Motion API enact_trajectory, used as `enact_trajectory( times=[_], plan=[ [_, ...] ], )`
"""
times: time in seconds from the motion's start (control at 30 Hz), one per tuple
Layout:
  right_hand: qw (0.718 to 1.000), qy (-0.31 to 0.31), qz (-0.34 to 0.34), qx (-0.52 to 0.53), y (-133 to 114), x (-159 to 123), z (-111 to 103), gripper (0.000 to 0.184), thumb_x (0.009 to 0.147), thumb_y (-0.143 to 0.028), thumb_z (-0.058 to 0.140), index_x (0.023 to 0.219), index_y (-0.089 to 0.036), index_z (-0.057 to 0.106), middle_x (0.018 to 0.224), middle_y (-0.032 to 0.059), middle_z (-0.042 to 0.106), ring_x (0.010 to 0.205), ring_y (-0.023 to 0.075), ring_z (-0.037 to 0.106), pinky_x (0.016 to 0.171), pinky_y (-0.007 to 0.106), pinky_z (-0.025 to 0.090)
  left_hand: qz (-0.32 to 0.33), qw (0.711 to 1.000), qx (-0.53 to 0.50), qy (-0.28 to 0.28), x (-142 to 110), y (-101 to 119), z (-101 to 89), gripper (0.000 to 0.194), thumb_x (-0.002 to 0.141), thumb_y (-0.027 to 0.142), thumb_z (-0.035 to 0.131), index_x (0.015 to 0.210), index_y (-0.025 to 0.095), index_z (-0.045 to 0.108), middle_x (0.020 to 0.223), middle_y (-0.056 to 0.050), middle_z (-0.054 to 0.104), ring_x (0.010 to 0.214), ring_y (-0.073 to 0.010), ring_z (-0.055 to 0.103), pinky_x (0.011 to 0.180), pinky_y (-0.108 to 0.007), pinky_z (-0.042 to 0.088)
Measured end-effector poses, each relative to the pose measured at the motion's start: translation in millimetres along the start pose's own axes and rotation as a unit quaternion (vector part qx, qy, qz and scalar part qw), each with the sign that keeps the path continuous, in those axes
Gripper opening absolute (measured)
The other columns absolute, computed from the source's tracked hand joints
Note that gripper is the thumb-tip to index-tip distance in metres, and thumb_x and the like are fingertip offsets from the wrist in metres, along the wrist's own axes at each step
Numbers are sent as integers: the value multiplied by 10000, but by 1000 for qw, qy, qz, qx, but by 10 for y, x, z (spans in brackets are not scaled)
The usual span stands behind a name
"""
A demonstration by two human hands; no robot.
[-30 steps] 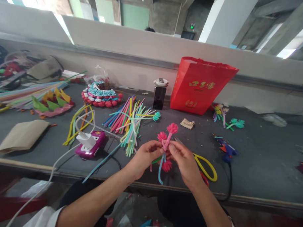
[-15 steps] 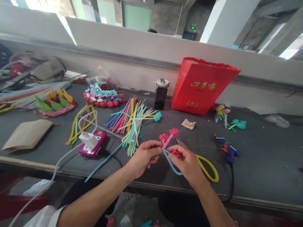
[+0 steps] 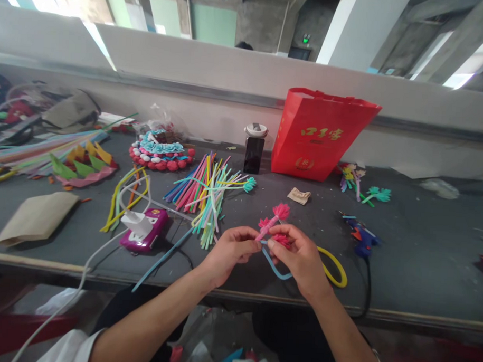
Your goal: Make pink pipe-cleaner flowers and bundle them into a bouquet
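Note:
Between both hands is a small bunch of pink pipe-cleaner flowers (image 3: 280,212) with fluffy heads and a pink wrapped stem, tilted up to the right. My left hand (image 3: 230,254) is closed, pinching the stem's lower end between thumb and fingertips. My right hand (image 3: 302,259) is closed too, its thumb and forefinger pinching a blue pipe cleaner (image 3: 276,268) against the stem. The blue piece curves down in a loop below the fingers. Another pink flower head (image 3: 281,240) shows by the right fingertips. A yellow loop (image 3: 339,271) lies partly hidden behind my right hand.
Bundled pipe cleaners (image 3: 207,193) lie left of centre, near a purple power socket (image 3: 155,228) with a white plug. A blue glue gun (image 3: 364,240) rests at right, its cord over the table edge. Behind stand a phone (image 3: 254,155) and a red bag (image 3: 314,133).
The flower bunch has turned and shifted slightly right. My left fingers have moved to the stem's lower end, while my right hand has stayed close, still pinching the blue pipe cleaner.

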State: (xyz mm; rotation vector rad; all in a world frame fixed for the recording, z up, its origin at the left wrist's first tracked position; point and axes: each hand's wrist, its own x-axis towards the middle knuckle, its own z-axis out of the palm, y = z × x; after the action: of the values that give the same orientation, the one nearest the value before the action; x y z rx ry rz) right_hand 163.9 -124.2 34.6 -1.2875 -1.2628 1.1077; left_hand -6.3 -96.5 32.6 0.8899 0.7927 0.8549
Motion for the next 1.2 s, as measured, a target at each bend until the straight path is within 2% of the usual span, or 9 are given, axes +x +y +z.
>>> enact_trajectory(
  times=[0.13,0.3,0.37,0.47,0.6,0.7,0.83,1.03,1.2],
  plan=[
    [995,13,9,100,-4,7,23,345,744,-347,777,1013,-193,626,744,2,662,612,116,580,539,207,509,-8,999,-6,-31,7,-7,-16,141,651,165,699,781,110,692,577,32,488,477,-36,301,460,-228,139],
    [993,19,-3,118,-41,1,55,354,727,-334,798,1002,-189,629,777,13,670,619,117,586,509,201,520,-14,1000,-3,-22,-7,-1,-17,172,689,250,728,781,114,677,620,16,539,472,-33,311,452,-222,136],
    [993,21,-5,115,-47,-4,58,356,730,-342,797,1001,-184,626,779,19,673,614,123,595,483,203,522,-7,999,35,-10,-14,1,-2,211,687,296,760,766,123,667,616,29,532,490,-37,324,460,-210,173],
    [994,18,-5,108,-35,-11,53,377,739,-355,793,1026,-183,618,782,23,680,613,136,617,451,205,525,20,995,95,0,-23,-13,30,188,674,275,758,735,129,657,645,21,577,555,-55,411,522,-198,280],
    [994,22,-15,109,-18,-16,44,364,747,-342,792,1026,-188,618,796,22,691,636,146,648,477,221,558,64,993,100,-17,-33,-32,66,118,694,221,692,759,126,668,728,-5,635,679,-91,514,655,-211,369],
    [993,29,-26,110,-28,-19,39,352,754,-332,789,1029,-188,621,772,18,692,622,145,653,474,220,557,29,995,93,-29,-44,-7,81,123,696,221,661,775,127,654,722,-3,628,576,-61,445,547,-195,300],
    [993,33,-36,107,-46,-22,29,329,762,-323,783,1015,-182,627,744,12,686,562,125,631,466,217,545,-40,994,61,-83,-59,38,71,133,696,229,640,779,126,624,658,0,593,464,-37,310,456,-210,153],
    [991,45,-52,111,-54,-25,7,315,775,-329,770,1017,-187,627,791,22,683,565,123,613,449,223,528,-58,989,-10,-138,-78,65,41,205,796,274,545,816,110,667,577,16,465,460,-64,332,434,-232,180],
    [991,66,-52,104,-96,-36,3,310,750,-323,793,987,-196,639,758,15,670,582,137,623,445,221,525,-73,987,2,-141,-96,57,47,287,799,394,673,799,107,675,568,46,369,484,-52,247,457,-240,116]
  ],
)
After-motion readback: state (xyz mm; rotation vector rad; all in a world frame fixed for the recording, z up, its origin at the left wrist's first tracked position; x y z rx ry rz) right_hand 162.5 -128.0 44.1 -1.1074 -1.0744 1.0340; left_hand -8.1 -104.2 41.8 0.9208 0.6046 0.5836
